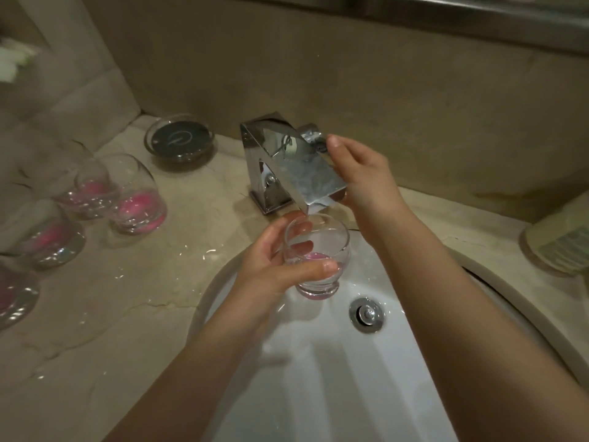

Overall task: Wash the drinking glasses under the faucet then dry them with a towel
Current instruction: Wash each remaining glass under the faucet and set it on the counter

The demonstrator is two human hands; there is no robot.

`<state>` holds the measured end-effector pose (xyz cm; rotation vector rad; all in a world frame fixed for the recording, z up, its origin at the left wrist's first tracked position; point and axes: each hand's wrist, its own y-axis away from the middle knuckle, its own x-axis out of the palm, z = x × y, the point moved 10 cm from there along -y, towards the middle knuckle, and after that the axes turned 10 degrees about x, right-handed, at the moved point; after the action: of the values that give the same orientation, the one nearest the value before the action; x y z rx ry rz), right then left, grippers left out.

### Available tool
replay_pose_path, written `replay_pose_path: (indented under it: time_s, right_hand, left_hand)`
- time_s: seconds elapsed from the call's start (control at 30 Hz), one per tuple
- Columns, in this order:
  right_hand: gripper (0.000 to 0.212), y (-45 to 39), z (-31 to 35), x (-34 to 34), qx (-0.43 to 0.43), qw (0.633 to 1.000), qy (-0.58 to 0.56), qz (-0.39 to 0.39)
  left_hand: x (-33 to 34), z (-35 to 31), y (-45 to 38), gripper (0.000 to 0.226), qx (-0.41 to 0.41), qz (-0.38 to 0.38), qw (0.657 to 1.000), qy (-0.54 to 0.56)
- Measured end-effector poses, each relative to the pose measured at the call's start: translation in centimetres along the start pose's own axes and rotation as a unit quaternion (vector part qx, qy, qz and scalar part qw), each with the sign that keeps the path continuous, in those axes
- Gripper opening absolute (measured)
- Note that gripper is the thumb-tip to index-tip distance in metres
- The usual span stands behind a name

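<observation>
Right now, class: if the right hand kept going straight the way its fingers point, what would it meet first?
The right hand reaches up and back beside the faucet, fingertips at its chrome handle. Going straight on, it would probably meet that handle first, then the beige wall behind; depth is unclear from this view.

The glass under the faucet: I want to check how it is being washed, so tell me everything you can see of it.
The glass is a short, rounded tumbler of clear glass with a thick base and a pink tint at the bottom. It is held upright over the white sink, its open mouth just beneath the chrome faucet spout. The left hand grips it, thumb across the front, fingers behind. The right hand rests on the faucet, not the glass. Whether water is flowing cannot be told.
</observation>
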<state>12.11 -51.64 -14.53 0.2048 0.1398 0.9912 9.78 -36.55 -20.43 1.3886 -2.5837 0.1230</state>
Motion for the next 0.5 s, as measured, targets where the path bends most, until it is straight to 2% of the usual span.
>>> replay_pose_path:
  time_s: [0.13, 0.5]
  right_hand:
    - [0.017, -0.4, 0.2, -0.4, -0.036, 0.999, 0.033, -0.014]
    - [0.029, -1.5, -0.2, -0.7, 0.020, 0.999, 0.033, 0.019]
  left_hand:
    - [0.2, -0.1, -0.6, 0.066, 0.009, 0.005, 1.000, 0.014]
    - [0.5, 0.8, -1.2, 0.065, -0.007, -0.005, 0.999, 0.044]
